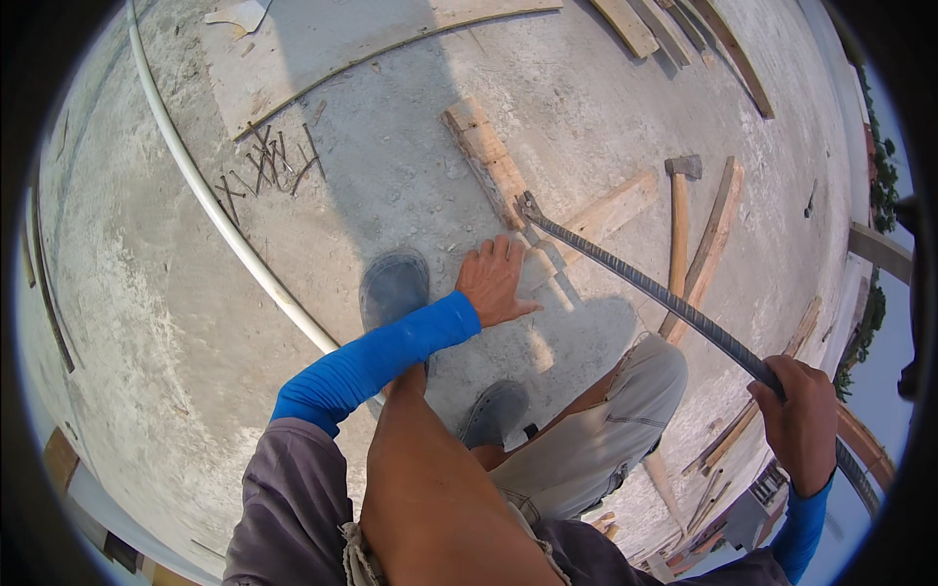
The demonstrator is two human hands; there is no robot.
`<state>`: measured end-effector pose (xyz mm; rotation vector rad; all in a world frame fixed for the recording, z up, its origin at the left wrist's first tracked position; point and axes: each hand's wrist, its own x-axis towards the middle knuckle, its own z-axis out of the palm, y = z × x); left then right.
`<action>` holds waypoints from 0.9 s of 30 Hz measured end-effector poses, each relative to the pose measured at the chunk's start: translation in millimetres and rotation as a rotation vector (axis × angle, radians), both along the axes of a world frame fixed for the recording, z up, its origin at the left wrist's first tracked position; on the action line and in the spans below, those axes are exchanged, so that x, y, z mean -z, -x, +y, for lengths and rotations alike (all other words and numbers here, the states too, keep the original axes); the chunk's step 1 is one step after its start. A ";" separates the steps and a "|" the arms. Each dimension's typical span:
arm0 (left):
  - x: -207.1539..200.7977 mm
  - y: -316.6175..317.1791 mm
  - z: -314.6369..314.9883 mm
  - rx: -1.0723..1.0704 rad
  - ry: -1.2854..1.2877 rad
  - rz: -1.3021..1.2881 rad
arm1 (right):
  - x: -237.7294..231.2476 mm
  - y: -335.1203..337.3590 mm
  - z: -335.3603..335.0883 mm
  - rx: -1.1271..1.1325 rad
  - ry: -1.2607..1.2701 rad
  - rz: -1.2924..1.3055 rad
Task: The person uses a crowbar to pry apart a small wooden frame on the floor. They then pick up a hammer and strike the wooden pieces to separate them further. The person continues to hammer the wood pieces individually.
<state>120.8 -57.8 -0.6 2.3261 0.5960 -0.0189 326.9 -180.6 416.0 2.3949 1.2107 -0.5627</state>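
My right hand, at the far right, is closed round a long ribbed steel pry bar. From that fist the bar slants up and left, and its claw tip meets the near end of a short, rough wood block on the concrete. My left hand, in a blue arm sleeve, is open just below that end, fingers forward and thumb out to the side. Whether its fingertips touch the wood cannot be made out. Passing under the bar, a pale wood piece lies at an angle.
A hatchet with a wooden handle lies beside a timber strip. Several loose nails are scattered left of my shoes. A white pipe curves along the left. A flat board and several planks lie farther off.
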 end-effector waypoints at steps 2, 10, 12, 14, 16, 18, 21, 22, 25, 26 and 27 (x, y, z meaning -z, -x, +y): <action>7.9 1.1 -18.4 0.095 -0.010 0.136 | -1.3 1.7 1.9 -0.011 -0.020 0.006; 4.9 9.5 -4.8 -0.050 0.117 -0.069 | -5.8 -3.0 9.2 0.053 0.009 0.017; -7.4 10.0 4.1 -0.072 0.111 -0.099 | -8.5 -6.0 12.3 0.076 0.001 0.023; -16.1 6.9 12.5 -0.092 0.103 -0.122 | -14.3 -9.8 17.0 0.064 0.040 0.003; -19.5 3.0 18.3 -0.096 0.119 -0.138 | -19.5 -12.7 22.2 0.083 0.027 0.015; -17.4 -1.7 21.1 -0.090 0.098 -0.164 | -22.4 -13.0 26.5 0.044 0.025 -0.004; -8.2 -7.7 22.1 -0.084 0.038 -0.189 | -21.9 -12.9 32.1 -0.009 0.015 -0.003; -4.9 -9.4 21.7 -0.089 0.041 -0.189 | -21.6 -12.1 33.0 0.010 0.016 0.021; 5.2 -12.8 17.4 -0.060 0.090 -0.092 | -19.4 -10.0 33.7 -0.013 0.031 0.018; 7.4 -11.4 15.2 -0.037 0.113 -0.032 | -18.7 -10.0 33.4 -0.021 0.063 -0.001; 8.7 -8.1 12.0 -0.016 0.118 -0.065 | -18.4 -9.4 32.2 -0.151 0.038 -0.012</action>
